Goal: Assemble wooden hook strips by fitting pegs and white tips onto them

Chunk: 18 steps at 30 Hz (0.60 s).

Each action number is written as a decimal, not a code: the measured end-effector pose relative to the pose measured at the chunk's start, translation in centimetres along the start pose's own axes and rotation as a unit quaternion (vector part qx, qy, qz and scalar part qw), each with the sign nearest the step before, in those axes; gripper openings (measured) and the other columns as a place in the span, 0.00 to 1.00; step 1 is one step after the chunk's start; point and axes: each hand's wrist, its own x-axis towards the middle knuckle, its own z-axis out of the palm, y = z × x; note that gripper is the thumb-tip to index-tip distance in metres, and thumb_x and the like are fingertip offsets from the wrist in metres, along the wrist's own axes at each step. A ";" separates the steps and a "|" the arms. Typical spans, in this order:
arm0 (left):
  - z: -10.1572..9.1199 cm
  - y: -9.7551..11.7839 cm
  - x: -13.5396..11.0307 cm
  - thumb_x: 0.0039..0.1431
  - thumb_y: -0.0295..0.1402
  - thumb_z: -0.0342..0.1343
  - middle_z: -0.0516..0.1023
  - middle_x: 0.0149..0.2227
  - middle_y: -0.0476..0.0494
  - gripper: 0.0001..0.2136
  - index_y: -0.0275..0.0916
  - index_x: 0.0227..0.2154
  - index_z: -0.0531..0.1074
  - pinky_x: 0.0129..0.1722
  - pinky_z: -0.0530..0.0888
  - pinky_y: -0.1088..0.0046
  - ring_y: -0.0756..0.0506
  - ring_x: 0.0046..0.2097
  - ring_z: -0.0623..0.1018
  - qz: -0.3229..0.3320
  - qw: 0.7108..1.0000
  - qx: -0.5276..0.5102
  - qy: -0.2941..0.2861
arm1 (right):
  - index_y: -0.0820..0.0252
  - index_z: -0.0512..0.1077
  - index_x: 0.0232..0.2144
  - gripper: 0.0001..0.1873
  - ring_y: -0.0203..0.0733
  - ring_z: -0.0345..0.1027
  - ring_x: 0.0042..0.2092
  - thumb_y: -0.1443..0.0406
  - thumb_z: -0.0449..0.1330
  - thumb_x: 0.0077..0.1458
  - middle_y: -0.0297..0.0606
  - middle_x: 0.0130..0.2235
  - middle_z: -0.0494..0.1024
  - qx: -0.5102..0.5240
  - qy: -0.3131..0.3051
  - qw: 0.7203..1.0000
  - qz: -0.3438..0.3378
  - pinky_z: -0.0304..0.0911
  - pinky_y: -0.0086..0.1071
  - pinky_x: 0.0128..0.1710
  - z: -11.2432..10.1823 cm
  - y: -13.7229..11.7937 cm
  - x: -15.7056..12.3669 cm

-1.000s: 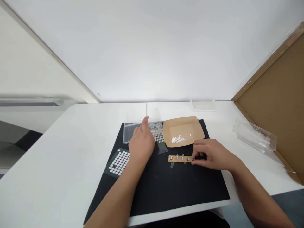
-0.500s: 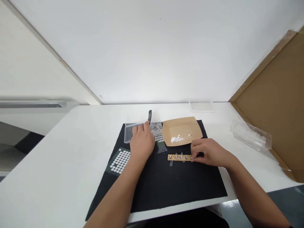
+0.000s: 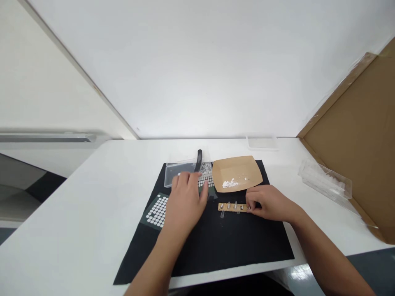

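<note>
My left hand hovers over the black mat, holding nothing, thumb spread from its fingers. Just beyond its fingertips are a clear plastic box, a black curved handle and a sheet of small white dots. My right hand pinches the right end of a narrow wooden strip; its fingertips hide that end. Small metal studs line the strip, and clear nail tips stand on it or stick out from its front edge.
Behind the strip sits a brown paper tray with white bits inside. Another white-dot sheet lies left on the black mat. A clear case rests at right before a cardboard panel; a clear lid lies at the back.
My left hand has drawn back from the black handle, and its thumb has spread out. My right hand stays at the strip's right end. The whole view has shifted slightly.
</note>
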 end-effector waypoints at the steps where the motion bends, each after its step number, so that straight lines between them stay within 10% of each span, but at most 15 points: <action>1: -0.5 0.6 -1.2 0.73 0.37 0.52 0.77 0.42 0.36 0.11 0.37 0.47 0.75 0.50 0.76 0.52 0.33 0.47 0.76 -0.006 0.999 -0.035 -0.012 | 0.57 0.67 0.27 0.12 0.34 0.70 0.34 0.74 0.65 0.56 0.27 0.34 0.80 -0.005 -0.001 1.000 0.008 0.56 0.28 0.35 0.0 0.0 0.0; 8: 0.6 4.0 -8.1 0.71 0.35 0.56 0.78 0.41 0.42 0.05 0.41 0.41 0.76 0.43 0.79 0.62 0.39 0.46 0.79 -0.053 0.982 -0.158 -0.085 | 0.55 0.73 0.34 0.08 0.37 0.71 0.35 0.72 0.66 0.57 0.29 0.34 0.79 -0.023 -0.010 0.999 0.036 0.56 0.29 0.35 -0.1 -0.3 -0.1; 18: 2.2 4.5 -8.3 0.67 0.36 0.64 0.80 0.41 0.43 0.06 0.40 0.41 0.79 0.41 0.80 0.62 0.38 0.46 0.79 -0.089 0.990 -0.081 -0.077 | 0.54 0.76 0.37 0.06 0.37 0.74 0.36 0.69 0.68 0.58 0.29 0.35 0.82 0.012 -0.018 0.999 0.039 0.62 0.31 0.37 0.0 0.3 0.1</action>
